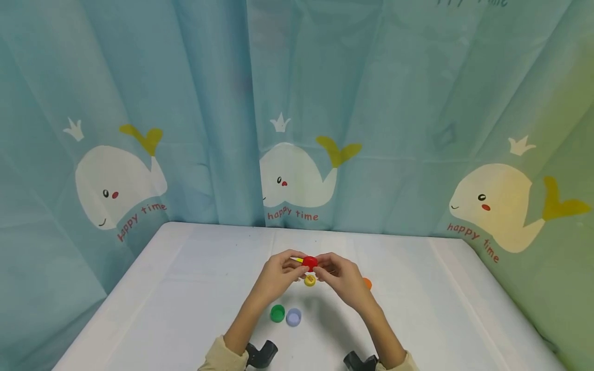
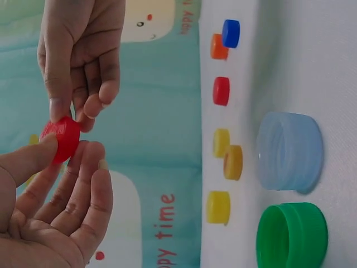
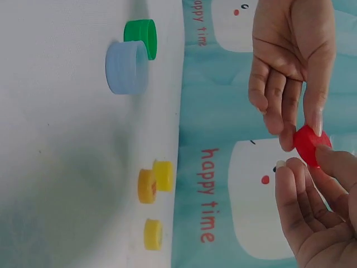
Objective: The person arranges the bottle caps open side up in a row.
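A red bottle cap (image 1: 310, 264) is held up between both hands, above the far half of the white table. My left hand (image 1: 278, 273) pinches its left side, the thumb (image 2: 33, 162) lying across the near face. From the other side, the thumb and fingertips of my right hand (image 1: 341, 275) pinch its edge. The remaining fingers of each hand are loosely bent and hold nothing. In the right wrist view the red cap (image 3: 309, 146) shows between both thumbs. Below the hands lies a yellow cap (image 1: 310, 280).
Nearer on the white table (image 1: 185, 309) sit a green cap (image 1: 277, 313) and a pale blue cap (image 1: 294, 317), side by side. Past them, the left wrist view shows several yellow caps, another red cap (image 2: 221, 91), an orange cap (image 2: 218, 47) and a blue cap (image 2: 231, 33). A whale-print curtain (image 1: 223, 129) hangs behind.
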Tool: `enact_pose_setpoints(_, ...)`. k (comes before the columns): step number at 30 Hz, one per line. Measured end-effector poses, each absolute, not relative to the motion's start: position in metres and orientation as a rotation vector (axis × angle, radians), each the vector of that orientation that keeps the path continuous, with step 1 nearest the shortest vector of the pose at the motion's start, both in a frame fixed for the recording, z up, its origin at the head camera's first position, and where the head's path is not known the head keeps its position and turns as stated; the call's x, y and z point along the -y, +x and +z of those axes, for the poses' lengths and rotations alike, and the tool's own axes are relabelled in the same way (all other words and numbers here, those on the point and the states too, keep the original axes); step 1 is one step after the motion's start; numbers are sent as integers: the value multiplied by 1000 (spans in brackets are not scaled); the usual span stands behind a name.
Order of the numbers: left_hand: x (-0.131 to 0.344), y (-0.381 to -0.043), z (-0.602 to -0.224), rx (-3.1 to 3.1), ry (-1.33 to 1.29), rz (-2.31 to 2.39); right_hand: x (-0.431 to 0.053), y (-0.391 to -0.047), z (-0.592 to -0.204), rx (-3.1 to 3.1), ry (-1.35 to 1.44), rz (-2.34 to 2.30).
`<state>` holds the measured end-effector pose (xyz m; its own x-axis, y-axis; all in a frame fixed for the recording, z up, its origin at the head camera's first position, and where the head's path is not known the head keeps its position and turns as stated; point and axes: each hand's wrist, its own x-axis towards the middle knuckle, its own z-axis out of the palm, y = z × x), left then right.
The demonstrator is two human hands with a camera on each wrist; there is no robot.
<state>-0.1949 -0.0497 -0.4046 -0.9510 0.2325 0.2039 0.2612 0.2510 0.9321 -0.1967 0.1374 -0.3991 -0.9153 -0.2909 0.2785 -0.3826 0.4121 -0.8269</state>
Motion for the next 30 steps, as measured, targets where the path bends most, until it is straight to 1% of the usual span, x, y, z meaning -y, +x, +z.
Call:
enact_pose_setpoints(9,49,-192,-408,2534,-473,-1819,-151,-197,-400,2658,687,1440)
enact_pose_setpoints(16,50,-195,-407,2573,-553,-1805,-157,-198,-398,2698,775,1532)
enact_pose_setpoints(23,56,-195,-408,2700,-642,-1752,-154,-183,-378,2811,887,1519)
enact_pose_setpoints(26,57,-195,-410,2741,-705,-1694,-157,-186,-385,2817,944,1507)
enact_pose_setpoints(30,57,-196,-411,2792,-769,-1574,-161,-198,-405,2855,991,1413)
